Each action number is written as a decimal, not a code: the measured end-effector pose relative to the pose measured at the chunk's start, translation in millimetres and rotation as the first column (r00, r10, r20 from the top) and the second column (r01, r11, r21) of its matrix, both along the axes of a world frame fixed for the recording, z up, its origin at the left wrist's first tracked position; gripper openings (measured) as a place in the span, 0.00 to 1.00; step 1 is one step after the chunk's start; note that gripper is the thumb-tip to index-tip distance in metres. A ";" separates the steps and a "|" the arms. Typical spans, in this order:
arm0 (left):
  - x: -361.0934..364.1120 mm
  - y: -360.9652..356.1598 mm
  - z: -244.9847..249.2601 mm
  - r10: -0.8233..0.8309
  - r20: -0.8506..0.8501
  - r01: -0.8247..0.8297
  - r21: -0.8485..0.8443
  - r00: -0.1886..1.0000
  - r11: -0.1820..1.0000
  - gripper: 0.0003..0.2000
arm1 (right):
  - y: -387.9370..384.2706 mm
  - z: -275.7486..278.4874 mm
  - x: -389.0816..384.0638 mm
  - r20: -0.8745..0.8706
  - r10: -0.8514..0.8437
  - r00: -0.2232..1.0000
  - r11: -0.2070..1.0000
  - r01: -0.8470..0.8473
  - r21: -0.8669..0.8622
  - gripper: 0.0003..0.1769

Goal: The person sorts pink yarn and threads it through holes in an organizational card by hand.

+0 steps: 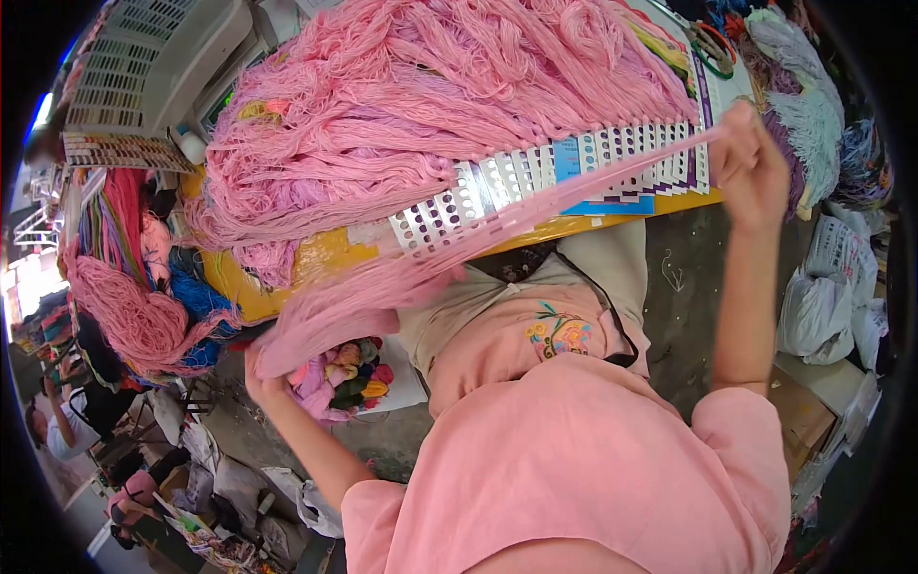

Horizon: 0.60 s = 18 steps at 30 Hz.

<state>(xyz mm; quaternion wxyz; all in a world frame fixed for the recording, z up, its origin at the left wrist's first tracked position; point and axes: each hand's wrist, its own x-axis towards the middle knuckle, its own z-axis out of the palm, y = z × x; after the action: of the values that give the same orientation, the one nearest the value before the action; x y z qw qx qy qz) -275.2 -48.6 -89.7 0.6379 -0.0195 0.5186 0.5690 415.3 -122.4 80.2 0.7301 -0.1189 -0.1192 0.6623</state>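
A pink skein of embroidery thread (359,298) is stretched slantwise across the front of my body. Its narrow end is pinched in my raised right hand (751,167), at the right of the view. At the lower left, my left hand (265,378) is closed around the wide, loose end, and the strands partly cover its fingers. Motion blurs the skein somewhat. Behind it, a large heap of pink thread skeins (430,86) lies over the table, with their knotted ends along punched white cards (469,191).
The yellow table edge (320,256) runs in front of me. More pink skeins (129,311) hang at the left. A bundle of small coloured skeins (354,378) sits below the table. White plastic bags (822,287) and a cardboard box (798,407) stand at the right.
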 end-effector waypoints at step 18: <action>349.0 39.0 95.3 -0.763 0.100 0.748 0.148 0.639 0.646 0.09 | 75.4 -121.9 -112.2 0.967 0.156 0.202 0.966 0.174 -0.192 0.04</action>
<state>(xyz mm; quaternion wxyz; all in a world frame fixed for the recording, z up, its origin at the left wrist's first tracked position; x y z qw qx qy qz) 73.8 -9.5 5.7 0.8553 0.1850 0.4015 0.2704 303.1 -47.0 -41.7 0.4710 -0.6054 -0.4650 0.4422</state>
